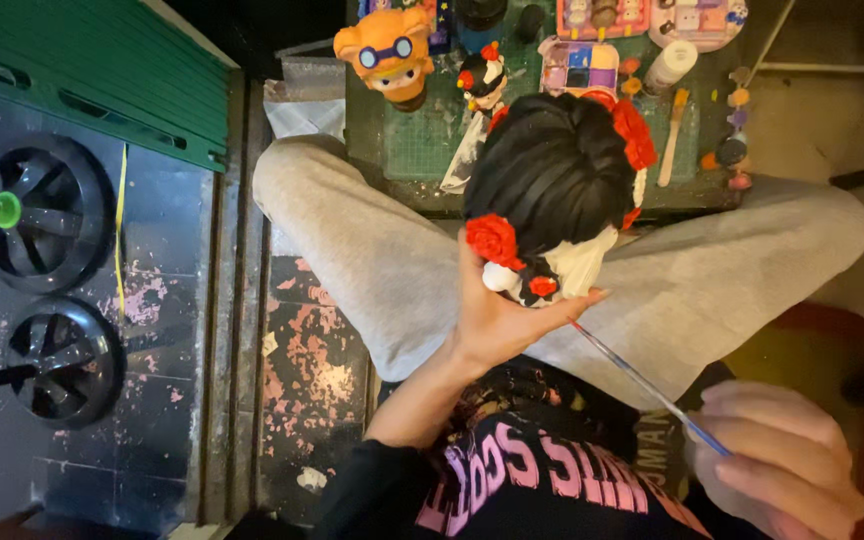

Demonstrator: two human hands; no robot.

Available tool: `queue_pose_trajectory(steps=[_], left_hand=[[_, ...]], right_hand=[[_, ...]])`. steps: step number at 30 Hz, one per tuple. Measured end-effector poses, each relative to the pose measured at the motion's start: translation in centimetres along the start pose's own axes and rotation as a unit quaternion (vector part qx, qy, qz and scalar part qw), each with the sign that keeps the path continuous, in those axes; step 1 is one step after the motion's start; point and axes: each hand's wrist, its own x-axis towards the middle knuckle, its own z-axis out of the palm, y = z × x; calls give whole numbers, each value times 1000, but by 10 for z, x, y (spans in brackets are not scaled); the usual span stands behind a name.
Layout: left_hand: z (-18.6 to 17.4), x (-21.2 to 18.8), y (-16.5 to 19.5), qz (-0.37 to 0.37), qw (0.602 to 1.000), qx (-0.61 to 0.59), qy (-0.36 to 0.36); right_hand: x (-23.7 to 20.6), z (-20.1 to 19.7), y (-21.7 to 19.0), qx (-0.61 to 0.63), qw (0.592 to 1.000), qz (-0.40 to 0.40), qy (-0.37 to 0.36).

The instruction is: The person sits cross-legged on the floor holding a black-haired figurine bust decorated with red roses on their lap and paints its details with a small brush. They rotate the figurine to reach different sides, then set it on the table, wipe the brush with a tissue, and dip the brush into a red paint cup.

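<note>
Figurine (552, 180) cupped in left hand (497, 320) fingers; right hand (782, 465) fingers pinch thin paintbrush (642, 385).

The table (402, 150) carries a green mat (422, 140), an orange figure (389, 52), a palette (579, 66), a brush (672, 135) and a bottle (670, 66).

Table (432, 150): crowded at 12 o'clock with orange figure (389, 50), paint palette (580, 66), bottle (672, 64).
Floor (312, 380): open at 9 o'clock (wheels (47, 280) farther left).
</note>
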Motion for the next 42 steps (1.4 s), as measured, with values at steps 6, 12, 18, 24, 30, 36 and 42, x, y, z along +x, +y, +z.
queue_pose_trajectory(steps=[6,12,18,24,30,36,42], left_hand=[[-9,-8,-9,-43,995,-79,-30],[-8,-13,-17,33,998,40,-31],[-5,-16,-15,-15,998,-58,-28],[-4,-16,-14,46,997,59,-26],[-5,-18,-17,0,1000,-12,-23],[-7,-20,-21,25,998,40,-37],[-8,-22,-17,-31,998,-38,-41]], right_hand=[[17,24,1,-20,998,49,35],[29,25,-3,-19,998,53,-10],[28,27,2,-21,1000,17,-7],[30,20,6,8,999,-10,-32],[31,16,2,-10,998,16,-59],[10,13,2,-5,997,72,-12],[50,-3,0,56,983,157,-72]])
